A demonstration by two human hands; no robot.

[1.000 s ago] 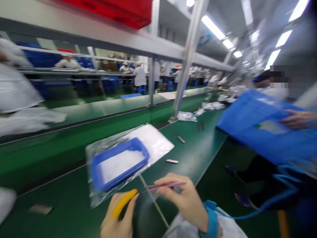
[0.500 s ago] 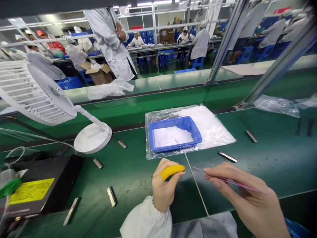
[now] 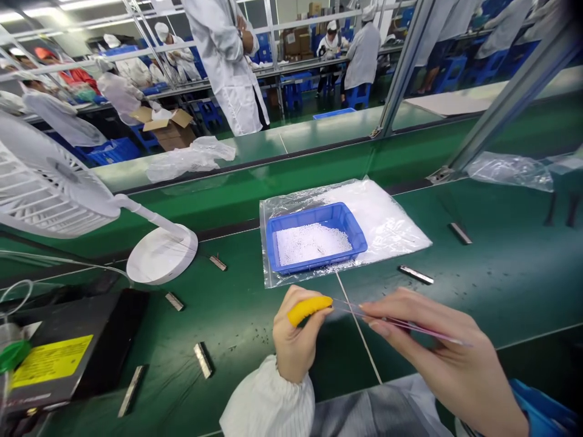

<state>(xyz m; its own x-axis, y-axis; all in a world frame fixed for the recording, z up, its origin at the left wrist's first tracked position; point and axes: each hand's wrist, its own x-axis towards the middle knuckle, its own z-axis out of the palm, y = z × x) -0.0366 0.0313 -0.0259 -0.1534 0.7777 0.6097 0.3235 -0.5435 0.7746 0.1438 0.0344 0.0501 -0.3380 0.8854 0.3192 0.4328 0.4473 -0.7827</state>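
Note:
My left hand is closed in a pinch, with a yellow finger cot over the index finger. Whatever lies between its thumb and index finger is too small to make out. My right hand holds thin pinkish tweezers, whose tips point left and reach close to the left fingertips. Beyond both hands, a blue tray contains many small white pieces. It rests on a clear zip bag filled with more white material.
A white fan stands at left, near a black box with a yellow label. Several small metallic strips lie scattered on the green bench. Metal posts rise behind; a person in a white coat stands beyond.
The tweezer tips have come nearer to the left fingertips, and the tweezers' arms look closer together. The left hand keeps its pinch. The whole view has shifted slightly.

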